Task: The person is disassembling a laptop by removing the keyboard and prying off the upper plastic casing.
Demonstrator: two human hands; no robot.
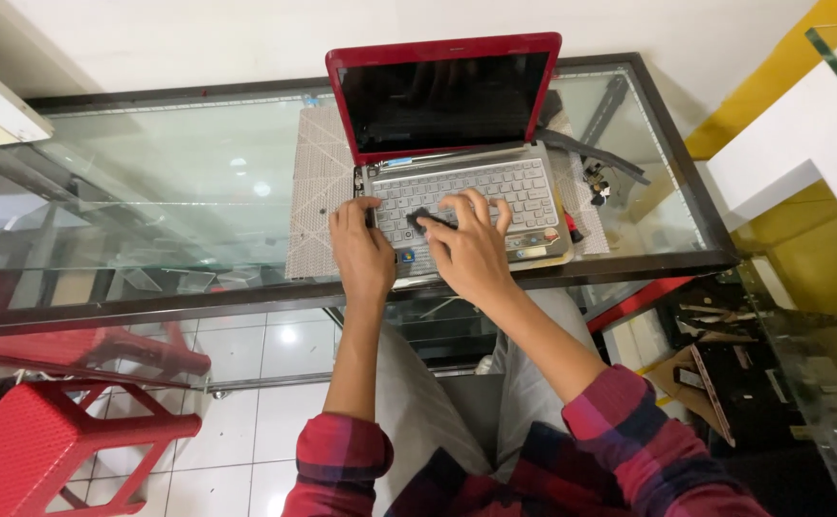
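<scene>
the right hand (pixel 471 251) lies over the middle of the keyboard (pixel 471 191), its grip closed lightly around a small dark object (pixel 422 218) pinched between thumb and forefinger; what the object is cannot be told at this size. the other fingers of that hand fan out flat over the keys. the left hand (pixel 359 247) rests at the left edge of the keyboard, its grip loose and holding nothing, fingertips pressing down on the laptop's left corner.

the keyboard belongs to a small red laptop (pixel 442 53), lid open and upright, screen dark. its silver deck sits on a pale patterned mat (pixel 318 191) laid on the glass bench (pixel 169 182), near the bench's front edge and just in front of the person.

to the right of the laptop, on the bench, lie a few small loose parts (pixel 596 182) and a dark strip (pixel 591 148) running diagonally behind them. through the glass, grey trousers and a white tiled floor show. a red plastic stool (pixel 45 445) stands on the floor at lower left. the forearms come out of red and dark checked sleeves (pixel 629 431).
</scene>
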